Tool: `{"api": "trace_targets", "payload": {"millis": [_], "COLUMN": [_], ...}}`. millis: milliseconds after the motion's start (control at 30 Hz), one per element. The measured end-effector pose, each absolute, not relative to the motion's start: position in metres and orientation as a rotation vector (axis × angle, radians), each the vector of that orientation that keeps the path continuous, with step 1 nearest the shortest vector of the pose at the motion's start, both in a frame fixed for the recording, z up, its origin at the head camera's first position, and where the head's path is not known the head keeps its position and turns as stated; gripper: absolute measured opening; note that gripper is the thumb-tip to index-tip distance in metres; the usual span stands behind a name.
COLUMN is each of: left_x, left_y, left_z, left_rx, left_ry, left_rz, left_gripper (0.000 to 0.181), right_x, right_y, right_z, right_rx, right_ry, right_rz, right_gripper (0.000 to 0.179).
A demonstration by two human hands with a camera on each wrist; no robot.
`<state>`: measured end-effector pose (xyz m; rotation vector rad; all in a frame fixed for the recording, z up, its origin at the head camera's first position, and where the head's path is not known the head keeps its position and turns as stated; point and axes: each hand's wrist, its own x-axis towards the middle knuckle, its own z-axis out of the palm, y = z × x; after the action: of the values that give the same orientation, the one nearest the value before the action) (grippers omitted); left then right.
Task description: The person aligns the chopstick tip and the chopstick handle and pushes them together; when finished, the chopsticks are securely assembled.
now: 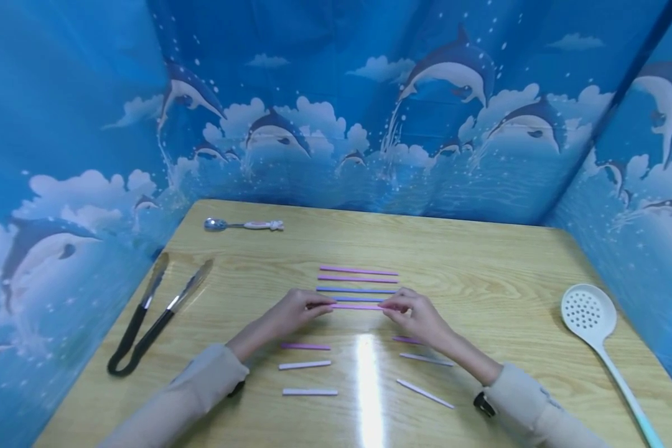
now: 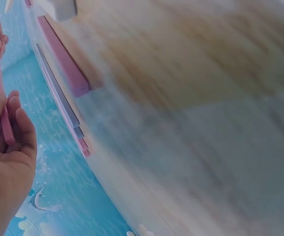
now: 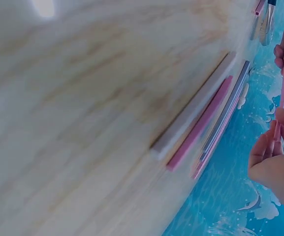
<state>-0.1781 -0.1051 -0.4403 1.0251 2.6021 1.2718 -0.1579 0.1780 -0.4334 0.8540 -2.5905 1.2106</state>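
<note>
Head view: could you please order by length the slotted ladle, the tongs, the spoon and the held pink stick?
1. Slotted ladle, cut off by the frame
2. Tongs
3. Spoon and held pink stick, unranked: fingers hide the stick's ends

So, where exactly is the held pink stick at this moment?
In the head view, the pink stick is near the middle, just below the blue sticks, held at its left end by the left grip and right end by the right grip.
</note>
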Motion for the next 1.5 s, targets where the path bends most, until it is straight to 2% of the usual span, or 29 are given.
{"api": "trace_targets", "payload": {"millis": [767,1500], "left_x": [-0.189,-0.191], "left_y": [-0.112,-0.109], "left_z": [-0.454,-0.459], "left_rx": [0.898,0.908], "left_ry": [2.652,2.701], "left_rz": [1.166,1.041], "left_gripper": [0.017,0.015], "right_x": [-0.171,-0.178], "right_y": [0.189,0.185], "right_z": [-0.450,-0.461], "right_rx": [0.792,0.803], "right_ry": [-2.796,-2.785], "right_rz": [1.133,1.048], "right_gripper": [0.009,0.009]}}
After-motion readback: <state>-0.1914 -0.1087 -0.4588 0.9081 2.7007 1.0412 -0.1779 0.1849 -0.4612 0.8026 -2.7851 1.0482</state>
